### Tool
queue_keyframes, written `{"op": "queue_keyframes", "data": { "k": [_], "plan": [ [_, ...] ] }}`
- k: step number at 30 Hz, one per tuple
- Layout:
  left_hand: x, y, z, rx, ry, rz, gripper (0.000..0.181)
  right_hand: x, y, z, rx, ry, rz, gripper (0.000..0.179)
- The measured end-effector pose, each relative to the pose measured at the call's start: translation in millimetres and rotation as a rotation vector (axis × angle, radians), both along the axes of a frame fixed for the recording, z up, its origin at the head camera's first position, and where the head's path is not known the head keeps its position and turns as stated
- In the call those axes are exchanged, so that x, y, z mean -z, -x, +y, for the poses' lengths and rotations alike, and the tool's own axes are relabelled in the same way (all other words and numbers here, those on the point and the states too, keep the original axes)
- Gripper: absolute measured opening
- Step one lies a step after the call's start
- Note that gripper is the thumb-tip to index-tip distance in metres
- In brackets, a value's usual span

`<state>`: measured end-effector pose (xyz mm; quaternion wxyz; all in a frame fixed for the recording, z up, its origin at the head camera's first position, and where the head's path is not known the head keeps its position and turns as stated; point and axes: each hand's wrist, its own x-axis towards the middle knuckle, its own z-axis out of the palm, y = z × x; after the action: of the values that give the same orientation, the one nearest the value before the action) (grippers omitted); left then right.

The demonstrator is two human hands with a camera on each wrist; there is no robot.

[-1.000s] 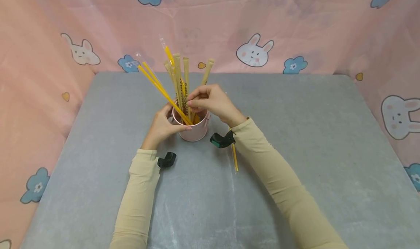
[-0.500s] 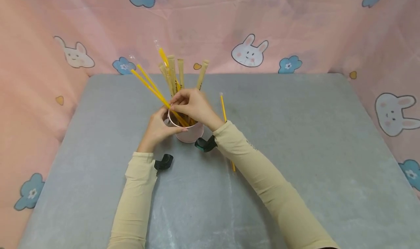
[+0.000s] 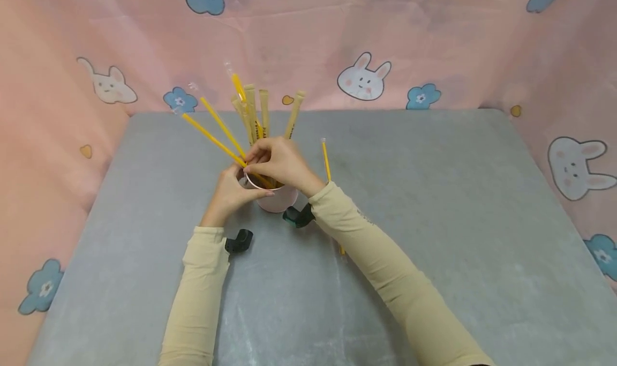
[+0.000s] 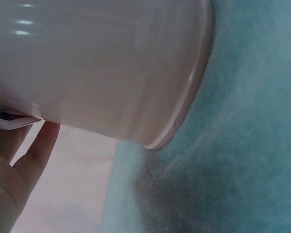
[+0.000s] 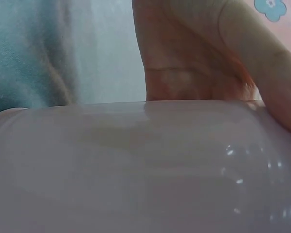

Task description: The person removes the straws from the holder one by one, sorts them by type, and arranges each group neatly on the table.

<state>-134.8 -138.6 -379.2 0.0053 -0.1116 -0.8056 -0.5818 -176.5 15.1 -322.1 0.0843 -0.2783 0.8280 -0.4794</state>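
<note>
A small pink bucket (image 3: 273, 202) stands on the table, holding several yellow straws (image 3: 222, 124) in clear wrappers and several straws in tan paper wrappers (image 3: 293, 117). My left hand (image 3: 230, 195) grips the bucket from the left, thumb at the near rim; its fingers (image 4: 39, 150) show behind the bucket's wall in the left wrist view. Over the bucket's mouth, my right hand (image 3: 281, 161) pinches a leaning yellow straw (image 3: 212, 138) between thumb and fingertips. That straw's lower end is inside the bucket. The right wrist view is mostly filled by the bucket (image 5: 136, 165).
One more wrapped yellow straw (image 3: 326, 161) lies on the grey table (image 3: 434, 205), partly hidden beneath my right forearm. A pink cloth (image 3: 299, 44) with rabbits and flowers hangs along the back and sides.
My right hand has moved left and slightly down from the paper-wrapped straws to a yellow straw. That straw's top has swung left, away from its neighbour. The left hand keeps holding the bucket.
</note>
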Motion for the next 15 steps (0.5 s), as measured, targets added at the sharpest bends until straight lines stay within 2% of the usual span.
{"op": "queue_keyframes", "data": {
  "k": [6,9,13,15],
  "plan": [
    [-0.2,-0.5,0.1,-0.001,0.020,0.012,0.075,-0.1,-1.1,-0.5,-0.023,-0.051,0.051,0.015],
    [0.5,-0.6,0.9,-0.005,0.034,0.020,0.068,-0.2,-1.7,0.3,-0.029,-0.079,0.068,0.013],
    [0.7,-1.1,3.0,-0.014,0.006,-0.009,0.053,-0.8,-2.7,1.8,-0.058,-0.106,0.067,0.010],
    [0.5,-1.5,3.9,-0.022,0.002,-0.028,0.051,-1.3,-3.4,2.7,-0.080,-0.119,0.064,0.010]
  ]
}}
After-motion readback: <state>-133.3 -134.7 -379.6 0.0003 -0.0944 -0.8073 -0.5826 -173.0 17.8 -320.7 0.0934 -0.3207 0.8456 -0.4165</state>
